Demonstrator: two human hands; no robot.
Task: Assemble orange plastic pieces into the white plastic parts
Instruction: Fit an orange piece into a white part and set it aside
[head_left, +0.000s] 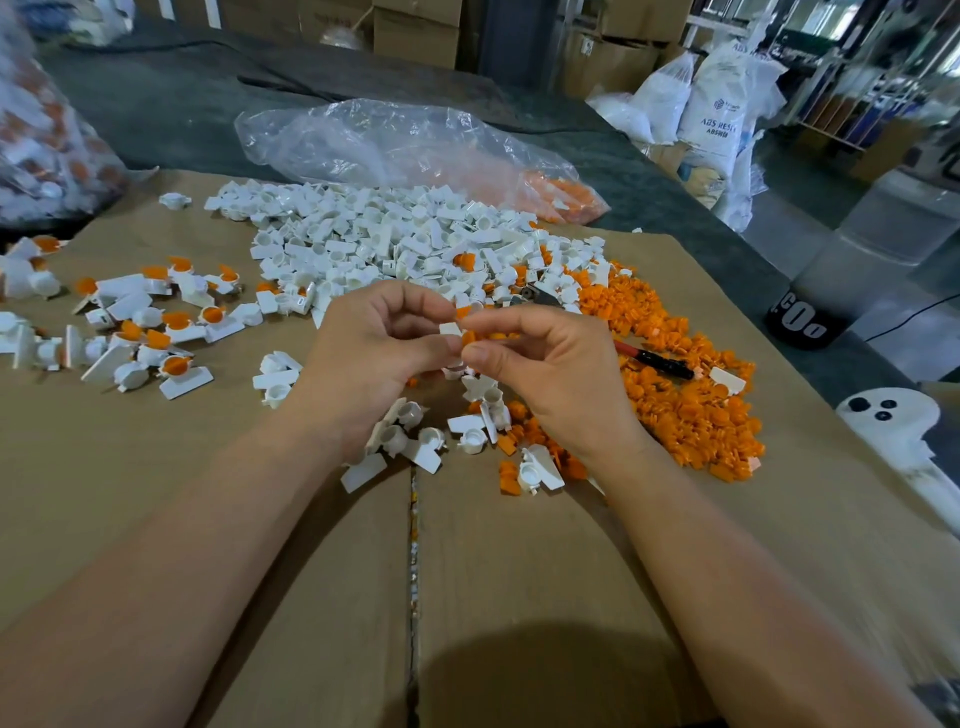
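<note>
Pinching white part (450, 329) with left hand (374, 353), orange piece (468, 338) with right hand (553, 374), near white pile (395, 234); we judge both light, stiff; grip rims.

A flattened brown cardboard sheet (208, 519) lies in front of you, its seam (414, 545) running toward you, spread over a dark grey table top (182, 104). On the cardboard you have a heap of white parts (395, 234) at the far middle, orange pieces (691, 405) heaped to your right, and assembled white-and-orange parts (145, 322) scattered to your left. A red-and-black tool (657, 361) lies among the orange pieces. A clear plastic bag (395, 140) rests at the far edge.
</note>
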